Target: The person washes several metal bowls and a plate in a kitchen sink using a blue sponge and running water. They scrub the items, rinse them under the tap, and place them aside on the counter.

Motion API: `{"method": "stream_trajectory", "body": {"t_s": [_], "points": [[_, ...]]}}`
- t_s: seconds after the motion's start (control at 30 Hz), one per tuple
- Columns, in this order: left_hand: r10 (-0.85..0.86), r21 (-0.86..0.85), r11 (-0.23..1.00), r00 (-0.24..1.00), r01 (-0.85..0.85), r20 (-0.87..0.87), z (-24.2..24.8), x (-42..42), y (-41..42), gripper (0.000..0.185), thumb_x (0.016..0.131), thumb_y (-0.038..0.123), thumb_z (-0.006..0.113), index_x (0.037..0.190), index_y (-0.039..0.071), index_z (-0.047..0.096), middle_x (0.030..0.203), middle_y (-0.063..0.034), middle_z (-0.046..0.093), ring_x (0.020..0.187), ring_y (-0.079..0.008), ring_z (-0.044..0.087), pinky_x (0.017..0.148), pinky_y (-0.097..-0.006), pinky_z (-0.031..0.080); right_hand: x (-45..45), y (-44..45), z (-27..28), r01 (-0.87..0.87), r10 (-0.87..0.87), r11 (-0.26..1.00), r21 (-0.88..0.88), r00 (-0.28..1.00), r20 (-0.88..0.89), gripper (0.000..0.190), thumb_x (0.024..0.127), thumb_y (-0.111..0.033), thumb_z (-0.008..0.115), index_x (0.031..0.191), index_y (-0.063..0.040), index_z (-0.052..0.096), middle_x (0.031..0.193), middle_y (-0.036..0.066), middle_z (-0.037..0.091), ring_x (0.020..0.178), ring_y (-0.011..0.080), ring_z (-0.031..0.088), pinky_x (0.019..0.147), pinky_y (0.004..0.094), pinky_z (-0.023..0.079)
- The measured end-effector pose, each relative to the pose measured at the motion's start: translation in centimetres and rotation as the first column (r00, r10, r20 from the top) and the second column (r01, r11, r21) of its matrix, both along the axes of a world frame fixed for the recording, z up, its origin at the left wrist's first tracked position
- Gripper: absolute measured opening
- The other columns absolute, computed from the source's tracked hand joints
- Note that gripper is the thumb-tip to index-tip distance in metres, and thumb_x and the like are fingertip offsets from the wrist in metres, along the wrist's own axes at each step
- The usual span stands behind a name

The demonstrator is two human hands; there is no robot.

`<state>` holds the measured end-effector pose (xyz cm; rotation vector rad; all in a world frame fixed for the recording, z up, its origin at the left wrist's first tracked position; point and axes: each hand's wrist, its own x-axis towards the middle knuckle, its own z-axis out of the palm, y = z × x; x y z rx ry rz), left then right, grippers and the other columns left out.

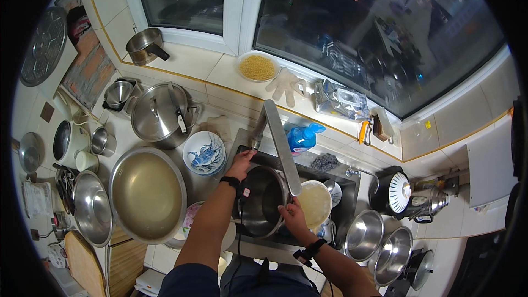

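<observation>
A deep steel pot (264,202) with a dark inside is in the sink, below the long flat faucet spout (282,148). My right hand (292,214) grips the pot's right rim, thumb on the inner side. My left hand (241,165) is beyond the pot's far left rim, close to the faucet base; its fingers are bent beside a small black part, and I cannot tell whether they hold it. Right of the pot sits a bowl of cloudy liquid (315,202), near a small bowl with a spoon (334,192).
To the left stand a large basin of cloudy liquid (148,194), blue-patterned plates (204,152) and a lidded pot (159,111) with a knife on top. Behind are a blue soap bottle (301,138) and a scouring pad (325,161). Steel bowls (365,235) stand at the right.
</observation>
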<state>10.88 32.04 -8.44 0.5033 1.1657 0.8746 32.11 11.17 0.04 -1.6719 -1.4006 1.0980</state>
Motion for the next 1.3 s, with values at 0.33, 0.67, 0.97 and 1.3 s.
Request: {"method": "stream_trajectory", "body": {"t_s": [0.33,0.67,0.97,1.3], "points": [[-0.026,0.093,0.995,0.998,0.020,0.063,-3.3,-0.1,0.5,0.029,0.098,0.035,0.065,0.117,0.013,0.068,0.119,0.0034,0.070,0.107,-0.0090,0.053,0.099,-0.0320,0.035,-1.2,1.0,2.6,0.027,-0.042,0.984,-0.178,0.996,-0.081,0.035,0.093,-0.027,0.070,0.072,0.000,0.062,0.153,0.028,0.038,0.138,0.0351,0.042,0.111,0.0379,0.032],[0.043,0.069,0.996,0.991,-0.052,0.125,-3.5,-0.1,0.5,0.026,0.097,0.029,0.068,0.116,0.013,0.065,0.119,0.0006,0.071,0.101,-0.0094,0.055,0.094,-0.0270,0.038,-0.5,2.9,0.2,0.108,-0.163,0.950,-0.294,0.972,-0.170,0.020,0.093,-0.019,0.069,0.085,-0.001,0.064,0.108,0.008,0.064,0.098,0.0170,0.057,0.085,0.0325,0.044],[0.091,0.079,0.991,0.976,-0.109,0.196,-2.5,0.5,0.5,0.020,0.094,0.017,0.071,0.108,0.002,0.070,0.103,-0.0016,0.070,0.096,-0.0108,0.060,0.089,-0.0262,0.046,0.8,5.1,1.1,0.092,-0.187,0.959,-0.269,0.917,-0.353,0.035,0.096,-0.007,0.064,0.130,-0.003,0.060,0.116,0.002,0.068,0.105,0.0104,0.061,0.093,0.0261,0.047],[0.057,0.140,0.989,0.998,-0.052,-0.036,-2.1,2.4,-2.2,0.028,0.100,0.034,0.061,0.105,0.008,0.070,0.094,0.0014,0.069,0.087,-0.0078,0.061,0.076,-0.0249,0.046,-0.2,4.6,0.8,0.086,-0.203,0.933,-0.351,0.928,-0.312,0.042,0.091,-0.008,0.069,0.132,-0.004,0.059,0.122,0.002,0.064,0.110,0.0125,0.060,0.096,0.0284,0.046]]}}
